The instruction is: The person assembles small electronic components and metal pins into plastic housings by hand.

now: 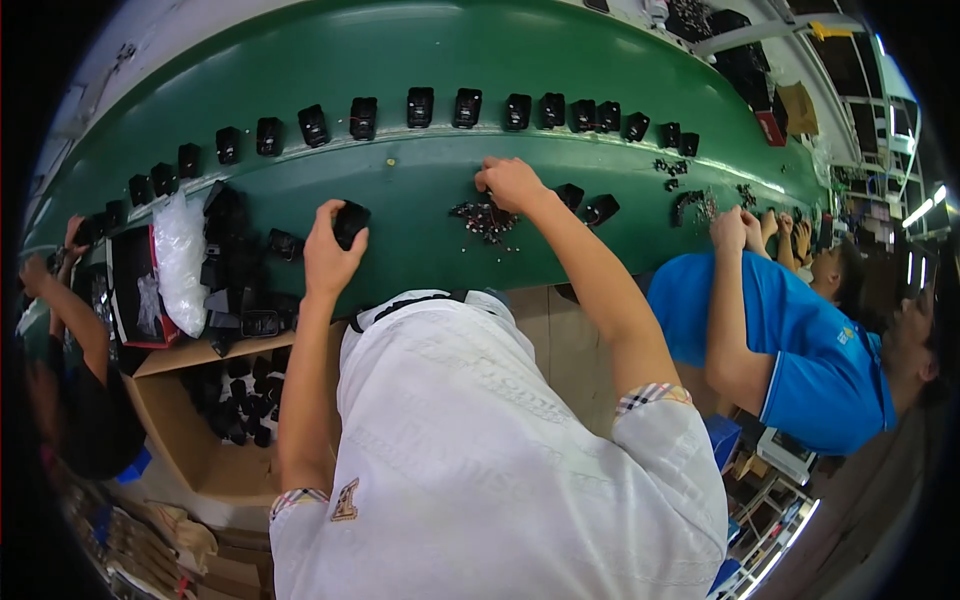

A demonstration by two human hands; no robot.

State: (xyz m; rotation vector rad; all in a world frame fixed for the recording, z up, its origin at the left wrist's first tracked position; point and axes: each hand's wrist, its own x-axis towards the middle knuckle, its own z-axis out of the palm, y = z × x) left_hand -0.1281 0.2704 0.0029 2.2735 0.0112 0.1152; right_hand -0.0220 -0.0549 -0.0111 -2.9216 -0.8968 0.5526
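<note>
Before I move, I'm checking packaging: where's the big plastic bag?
In the head view, the bag lies left of the left hand, between the red-edged box and black parts.

The table (pixel 430 180) is green, the housings (pixel 421 107) black. The parts (pixel 487 224) look black flecked with white and perhaps red, too small to be sure. The white shirt (pixel 480 450) has plaid cuffs (pixel 655 397); the neighbour's shirt (pixel 800 345) is blue, the bag (pixel 180 265) whitish, the carton (pixel 235 480) brown.
</note>
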